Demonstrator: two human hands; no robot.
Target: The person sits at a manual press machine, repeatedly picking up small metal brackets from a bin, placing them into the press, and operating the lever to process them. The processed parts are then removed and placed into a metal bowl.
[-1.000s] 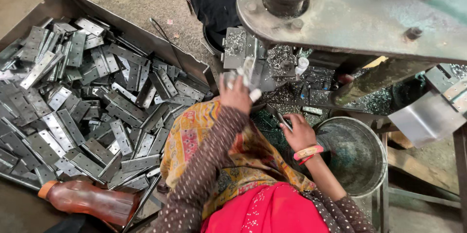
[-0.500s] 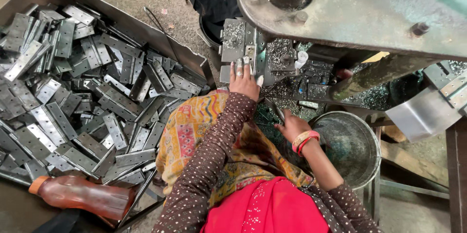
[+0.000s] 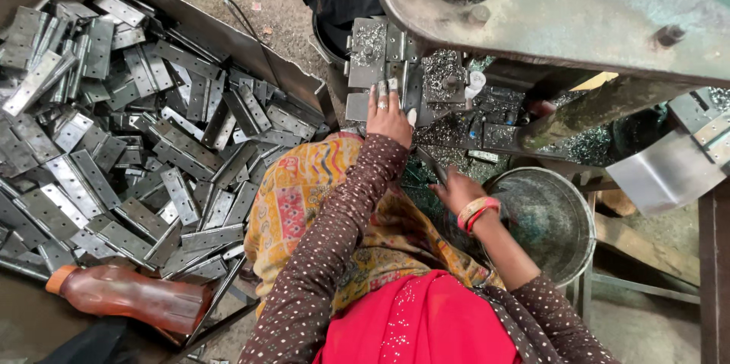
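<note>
My left hand (image 3: 389, 115) reaches forward to the press bed (image 3: 380, 60) and lies on a grey metal hinge plate (image 3: 357, 106), fingers pressed on it at the fixture. Metal shavings (image 3: 445, 68) cover the fixture beside it. My right hand (image 3: 456, 191), with red and gold bangles on the wrist, hovers lower, between the press bed and a round metal bucket (image 3: 566, 204). A thin dark rod (image 3: 424, 160) sticks out from its fingers towards the machine; the fingers are curled and partly hidden.
A large metal tray (image 3: 251, 49) at the left holds a heap of several grey hinge plates (image 3: 137, 128). A brown plastic bottle (image 3: 125, 295) lies at its near edge. The press's heavy grey body (image 3: 578, 7) overhangs the work area. An orange patterned cloth (image 3: 304, 197) covers my lap.
My left hand has moved forward from above the lap onto the press fixture with the hinge plate. My right hand has stayed near the bucket, shifting slightly.
</note>
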